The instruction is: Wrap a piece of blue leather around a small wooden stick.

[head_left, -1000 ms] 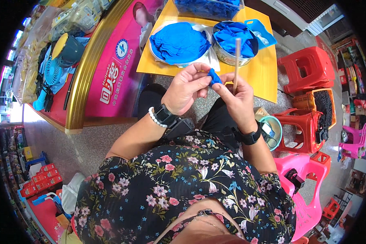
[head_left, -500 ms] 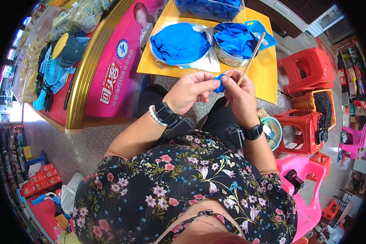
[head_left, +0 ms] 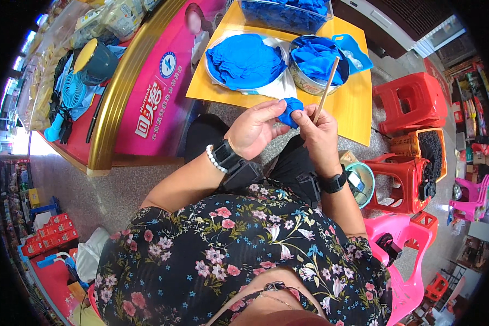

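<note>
In front of my lap, both hands meet over a small, crumpled thin blue piece [head_left: 292,112], which looks like paper or cloth. My left hand [head_left: 250,130] pinches its left side between thumb and fingers, the palm partly showing. The right hand [head_left: 321,138] is closed, its thumb pressing the blue piece, and a slim wooden stick [head_left: 328,87] stands up slanted from between its fingers. Just beyond, a stack of thin blue sheets [head_left: 244,61] lies on a round plate. More loose blue sheets [head_left: 315,57] fill a round tin [head_left: 309,86].
These containers stand on a yellow tabletop [head_left: 356,117], with a clear box [head_left: 285,22] of blue pieces behind. A blue plastic tray [head_left: 358,60] touches the tin. Left is a gold-edged pink counter [head_left: 125,81]; right are red stools [head_left: 413,103], a pink chair [head_left: 413,282] and a basin [head_left: 364,187].
The blue piece shows larger and more spread between my fingers. My left hand has turned, its palm more open to view. The stick has tilted more upright. The whole view has shifted slightly.
</note>
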Tool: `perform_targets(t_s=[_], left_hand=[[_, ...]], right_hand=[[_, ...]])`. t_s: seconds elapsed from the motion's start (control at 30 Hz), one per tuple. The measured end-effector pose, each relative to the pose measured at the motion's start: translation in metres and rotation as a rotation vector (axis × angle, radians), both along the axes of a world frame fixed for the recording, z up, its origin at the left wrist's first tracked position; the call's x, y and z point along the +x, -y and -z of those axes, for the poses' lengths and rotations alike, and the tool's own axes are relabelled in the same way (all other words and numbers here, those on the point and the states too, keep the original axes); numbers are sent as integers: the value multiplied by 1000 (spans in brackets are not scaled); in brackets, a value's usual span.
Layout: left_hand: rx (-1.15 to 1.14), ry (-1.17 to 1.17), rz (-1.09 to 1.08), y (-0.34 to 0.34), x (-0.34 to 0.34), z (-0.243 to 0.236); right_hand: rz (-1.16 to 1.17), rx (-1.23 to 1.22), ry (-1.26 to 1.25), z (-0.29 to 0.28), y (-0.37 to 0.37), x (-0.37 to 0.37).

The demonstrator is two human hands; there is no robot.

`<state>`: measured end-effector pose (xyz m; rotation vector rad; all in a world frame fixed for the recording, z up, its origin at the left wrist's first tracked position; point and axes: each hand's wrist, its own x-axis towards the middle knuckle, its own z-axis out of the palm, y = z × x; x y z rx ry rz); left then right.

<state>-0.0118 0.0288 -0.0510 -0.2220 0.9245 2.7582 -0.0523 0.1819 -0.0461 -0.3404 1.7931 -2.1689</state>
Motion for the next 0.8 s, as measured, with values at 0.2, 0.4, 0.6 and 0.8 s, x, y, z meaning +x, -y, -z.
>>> perform_targets(t_s=[0.2,0.4,0.6,0.8], left_hand=[[-145,-33,52,-1,4,2],[-250,-81,61,3,-1,5],[-483,-239,124,2,6,-4],[-563,-401,296,5,10,-8]], right_hand=[[-30,63,-150,14,1,6],[-93,130,-204,6,-8,10],[-128,-162,199,-11,-17,5],[-134,-316,361,-8,-15,0]])
